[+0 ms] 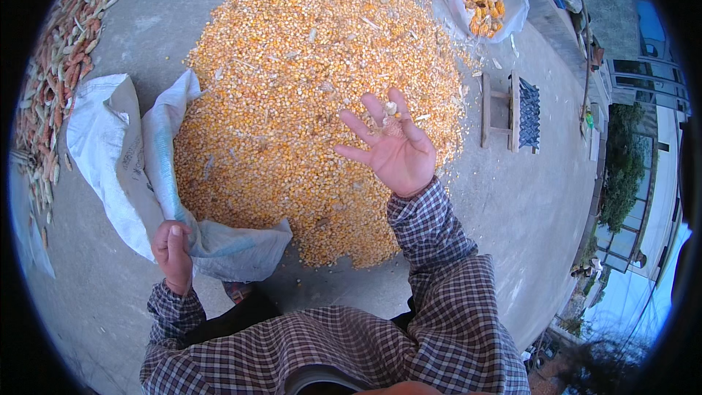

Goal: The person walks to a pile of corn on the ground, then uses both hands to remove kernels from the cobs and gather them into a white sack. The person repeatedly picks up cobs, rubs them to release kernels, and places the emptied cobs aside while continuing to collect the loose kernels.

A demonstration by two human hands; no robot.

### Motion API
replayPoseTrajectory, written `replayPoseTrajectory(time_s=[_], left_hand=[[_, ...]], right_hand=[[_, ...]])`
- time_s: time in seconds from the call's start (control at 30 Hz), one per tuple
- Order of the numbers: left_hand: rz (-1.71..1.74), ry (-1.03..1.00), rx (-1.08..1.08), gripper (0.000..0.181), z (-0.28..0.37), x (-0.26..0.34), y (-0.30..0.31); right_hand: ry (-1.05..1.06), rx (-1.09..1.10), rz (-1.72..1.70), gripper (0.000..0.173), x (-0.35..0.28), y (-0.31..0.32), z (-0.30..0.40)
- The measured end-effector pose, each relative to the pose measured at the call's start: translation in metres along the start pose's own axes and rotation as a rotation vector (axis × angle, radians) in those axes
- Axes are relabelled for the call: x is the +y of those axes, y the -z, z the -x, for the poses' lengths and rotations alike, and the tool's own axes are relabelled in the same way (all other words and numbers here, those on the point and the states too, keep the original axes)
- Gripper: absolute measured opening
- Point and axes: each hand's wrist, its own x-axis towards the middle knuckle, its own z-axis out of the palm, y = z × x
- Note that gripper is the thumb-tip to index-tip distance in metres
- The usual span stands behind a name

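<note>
My left hand, at lower left, is closed on the rim of a white woven plastic sack with pale blue stripes. The sack's mouth spreads beside a large pile of loose corn kernels on the concrete. Over the right part of the pile is my right hand, palm up with its fingers spread. A few small bits, which look like cob fragments and a kernel, lie on or just above its fingers; whether they rest there or are in the air I cannot tell. The inside of the sack is mostly hidden.
Many bare corn cobs lie heaped at the far left. A clear plastic bag with orange-yellow corn pieces stands at the top right. A small wooden stool with a dark woven seat lies right of the pile.
</note>
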Motion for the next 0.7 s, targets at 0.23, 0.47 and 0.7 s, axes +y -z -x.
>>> replayPoseTrajectory(time_s=[0.23,0.47,0.7], left_hand=[[-0.013,-0.025,-0.031,0.029,0.000,0.002,0.001],[-0.038,-0.028,-0.035,0.029,0.001,0.006,0.001],[-0.019,-0.017,-0.011,0.029,0.002,0.001,0.004]], right_hand=[[-0.080,0.143,1.134,0.043,0.002,0.010,-0.007],[-0.033,0.402,1.016,0.041,0.010,0.025,0.006],[0.250,0.777,0.513,0.039,0.000,0.106,0.012]])
